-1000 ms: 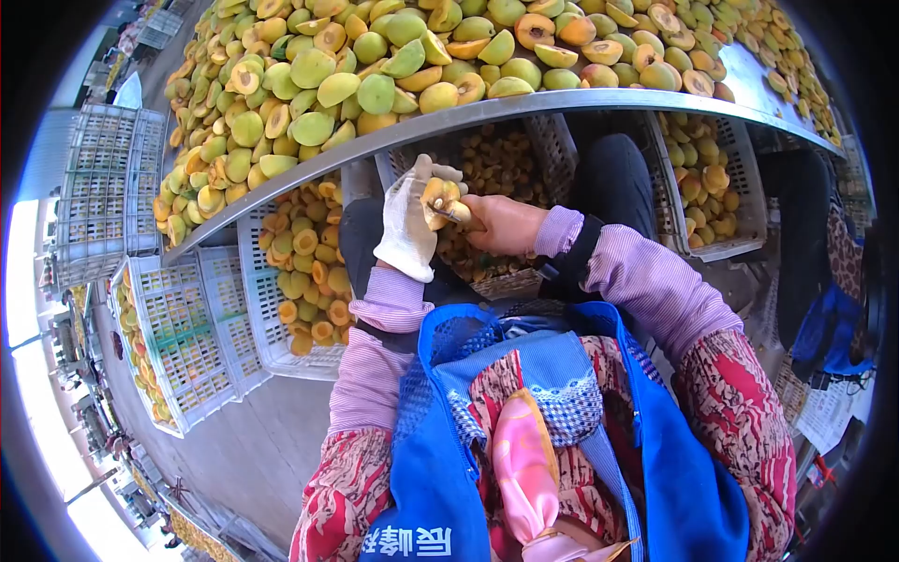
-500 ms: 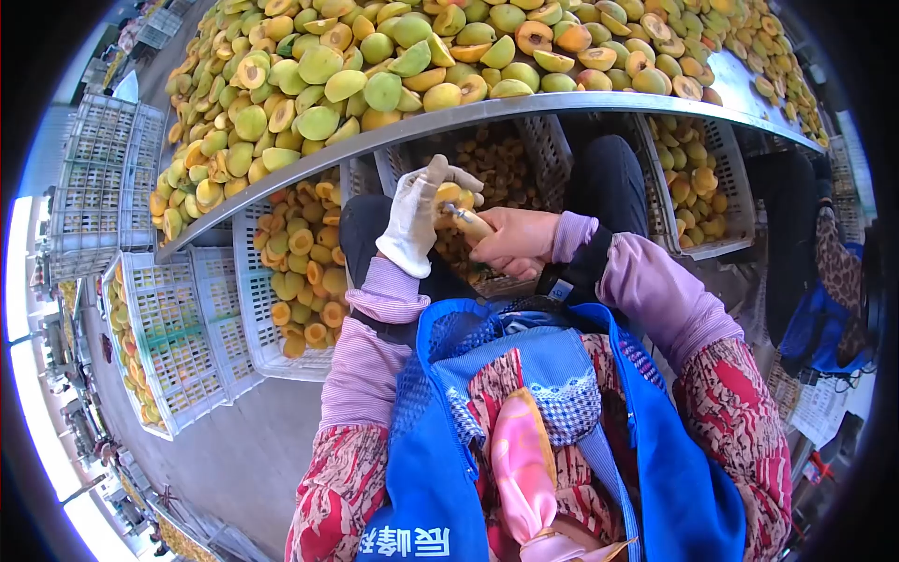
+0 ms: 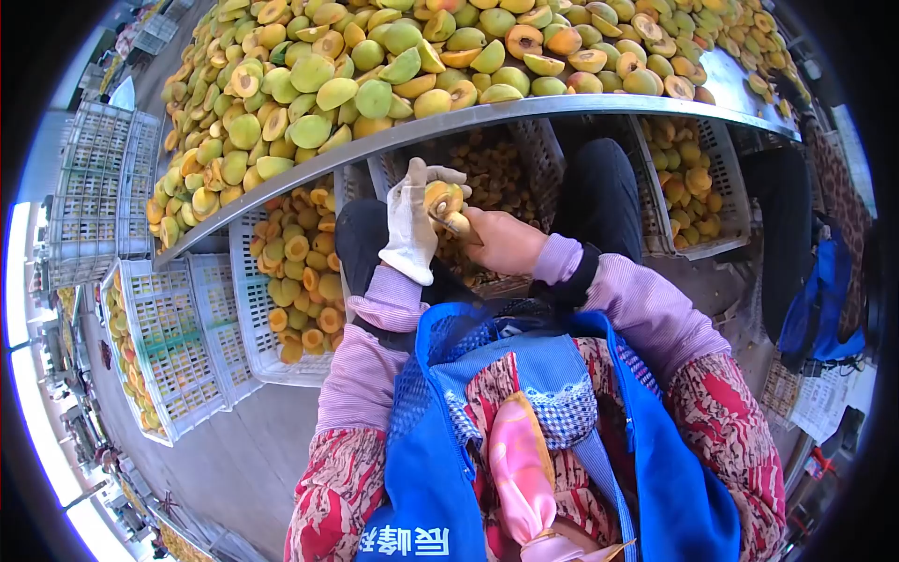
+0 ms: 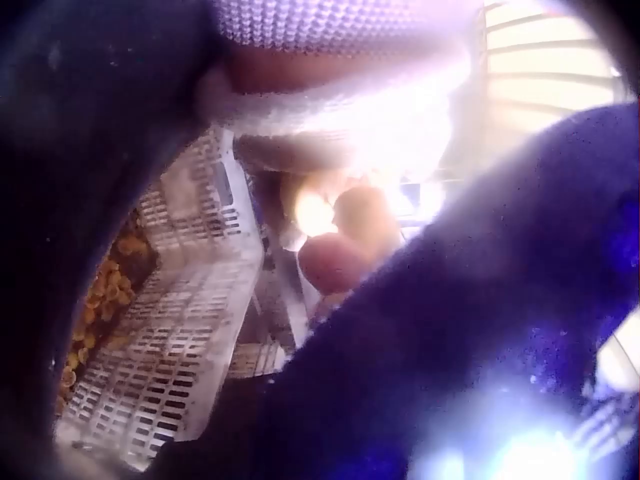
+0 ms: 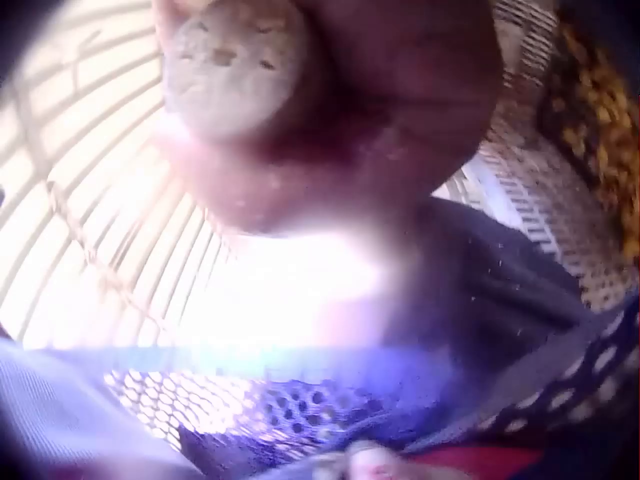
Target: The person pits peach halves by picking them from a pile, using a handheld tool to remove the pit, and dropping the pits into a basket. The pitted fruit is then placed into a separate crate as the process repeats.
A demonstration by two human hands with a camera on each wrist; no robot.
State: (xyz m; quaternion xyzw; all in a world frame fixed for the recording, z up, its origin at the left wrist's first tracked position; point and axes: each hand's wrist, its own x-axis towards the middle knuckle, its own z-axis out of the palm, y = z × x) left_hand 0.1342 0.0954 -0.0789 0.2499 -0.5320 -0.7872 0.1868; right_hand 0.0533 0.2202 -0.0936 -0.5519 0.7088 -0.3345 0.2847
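Note:
In the head view the gloved left hand (image 3: 410,217) holds a halved yellow fruit (image 3: 440,199), its cut face turned toward the right hand. The bare right hand (image 3: 507,242) grips a short tool by its wooden handle (image 3: 457,223), held against the fruit. The rounded handle end (image 5: 238,62) pokes out of the right hand's curled fingers in the right wrist view. Glare washes out much of the left wrist view, where fingertips (image 4: 332,262) show beside a pale glove. The fruit hides the tool's tip.
A metal-edged table (image 3: 468,116) heaped with cut fruit (image 3: 373,97) spans the front. Below it stand white crates of fruit, one at left (image 3: 245,309), one at right (image 3: 727,178) and one between the knees. Stacked crates (image 3: 178,351) stand farther left. Another person's leg (image 3: 785,234) is at right.
The tool's metal shaft showed beside the fruit half a second ago; now its handle sits close against the fruit. The right hand has tilted, and the view has shifted slightly.

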